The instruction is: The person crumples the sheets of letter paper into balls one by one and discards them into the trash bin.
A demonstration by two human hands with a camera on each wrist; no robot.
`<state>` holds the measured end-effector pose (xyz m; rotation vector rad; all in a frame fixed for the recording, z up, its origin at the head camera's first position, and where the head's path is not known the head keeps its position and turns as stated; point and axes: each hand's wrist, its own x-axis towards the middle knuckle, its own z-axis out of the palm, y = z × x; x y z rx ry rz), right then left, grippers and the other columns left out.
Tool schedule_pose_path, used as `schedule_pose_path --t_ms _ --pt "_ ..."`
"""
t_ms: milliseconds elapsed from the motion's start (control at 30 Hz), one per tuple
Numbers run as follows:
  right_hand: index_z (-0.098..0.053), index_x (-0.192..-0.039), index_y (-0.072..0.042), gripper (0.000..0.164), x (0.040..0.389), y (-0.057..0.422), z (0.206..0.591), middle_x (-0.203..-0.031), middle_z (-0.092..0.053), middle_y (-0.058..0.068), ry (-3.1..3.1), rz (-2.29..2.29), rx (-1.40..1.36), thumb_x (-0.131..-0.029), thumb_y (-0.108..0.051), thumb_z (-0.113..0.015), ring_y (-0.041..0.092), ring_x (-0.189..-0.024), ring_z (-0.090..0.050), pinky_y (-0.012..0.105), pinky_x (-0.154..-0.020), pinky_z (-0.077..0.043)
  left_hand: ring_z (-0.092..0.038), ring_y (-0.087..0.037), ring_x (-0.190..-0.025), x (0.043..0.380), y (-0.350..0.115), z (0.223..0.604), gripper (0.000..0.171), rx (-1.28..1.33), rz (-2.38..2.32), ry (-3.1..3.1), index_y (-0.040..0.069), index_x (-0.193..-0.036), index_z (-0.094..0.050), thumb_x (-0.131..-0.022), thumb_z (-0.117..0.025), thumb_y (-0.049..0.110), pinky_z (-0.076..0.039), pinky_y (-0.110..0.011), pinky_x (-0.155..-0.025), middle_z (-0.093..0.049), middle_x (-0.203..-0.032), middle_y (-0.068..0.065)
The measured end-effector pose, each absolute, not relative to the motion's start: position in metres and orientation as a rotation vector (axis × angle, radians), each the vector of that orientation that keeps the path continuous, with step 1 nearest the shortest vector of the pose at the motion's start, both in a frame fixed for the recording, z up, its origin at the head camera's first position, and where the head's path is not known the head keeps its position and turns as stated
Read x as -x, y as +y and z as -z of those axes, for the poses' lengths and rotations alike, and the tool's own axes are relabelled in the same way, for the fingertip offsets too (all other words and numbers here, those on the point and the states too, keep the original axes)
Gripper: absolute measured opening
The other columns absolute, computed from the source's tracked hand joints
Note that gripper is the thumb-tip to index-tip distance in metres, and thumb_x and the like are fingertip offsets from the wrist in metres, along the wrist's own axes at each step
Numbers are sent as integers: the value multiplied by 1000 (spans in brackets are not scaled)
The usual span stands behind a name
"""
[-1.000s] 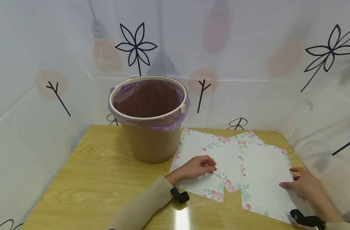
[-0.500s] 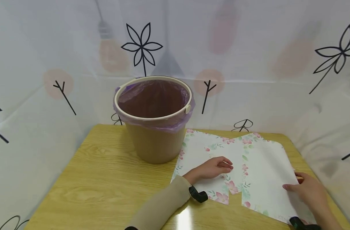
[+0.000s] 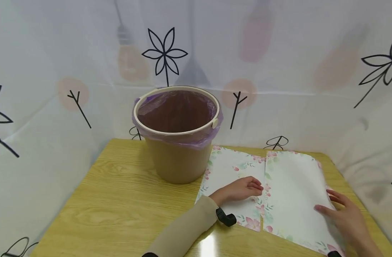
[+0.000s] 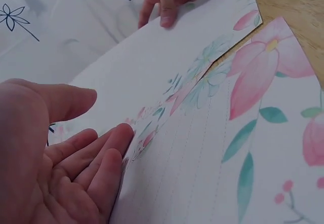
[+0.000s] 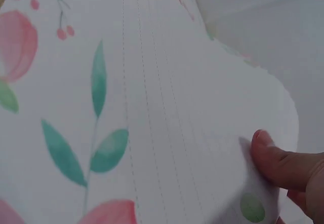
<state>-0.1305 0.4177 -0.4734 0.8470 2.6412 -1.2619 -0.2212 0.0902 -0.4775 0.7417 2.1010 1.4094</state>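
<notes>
In the head view two letter sheets with pink flower borders lie side by side, the left sheet (image 3: 229,164) beside the bucket and the right sheet (image 3: 292,192) with its left edge against it. My left hand (image 3: 244,189) rests over the left sheet, fingers loosely bent, fingertips near the meeting edges. At the right sheet's right edge, my right hand (image 3: 348,217) pinches the paper, thumb on top and fingers underneath. The right wrist view shows this edge bowed up by the thumb (image 5: 271,158). Dashed writing lines show on the left sheet (image 4: 202,158) in the left wrist view.
A beige bucket (image 3: 179,160) lined with a purple plastic bag (image 3: 196,141) stands left of the sheets. The wooden table (image 3: 112,200) ends at a patterned white curtain (image 3: 279,107) behind and at both sides.
The right sheet has slid left in my right hand, covering more of the paper between the two sheets. My left hand has shifted slightly right. The head view has turned a little left.
</notes>
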Motion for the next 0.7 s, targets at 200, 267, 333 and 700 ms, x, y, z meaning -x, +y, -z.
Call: schedule_pose_path --t_ms 200,267,333,700 --pt "-15 -160 -10 103 128 413 467 -157 -17 32 2657 1357 -740 -86 -50 -75 53 -122 -38 30 -68 -54 -62 2 -91 222 95 481 26 -693 -1475 2109 9 -119 -60 -96 -68 18 -46 -17 -84 -71 -105 10" --pt "-15 -159 -10 102 128 413 467 -156 -18 33 2670 1361 -721 -86 -51 -74 54 -122 -39 24 -64 -52 -63 0 -90 222 95 479 27 -653 -1526 2059 7 -120 -61 -96 -68 17 -48 -19 -81 -72 -104 7" --pt "-15 -160 -11 102 128 412 468 -156 -18 33 2672 1371 -726 -86 -52 -73 53 -119 -41 21 -61 -50 -65 -3 -90 222 95 478 29 -602 -1586 1999 4 -122 -62 -96 -68 15 -50 -21 -80 -72 -104 5" --pt "-15 -161 -17 104 125 403 474 -156 -18 31 2582 1535 -675 -83 -54 -75 37 -112 -49 23 -64 -51 -69 -12 -86 225 96 474 28 -339 -1910 1753 2 -120 -64 -93 -68 7 -52 -23 -75 -74 -97 -6"
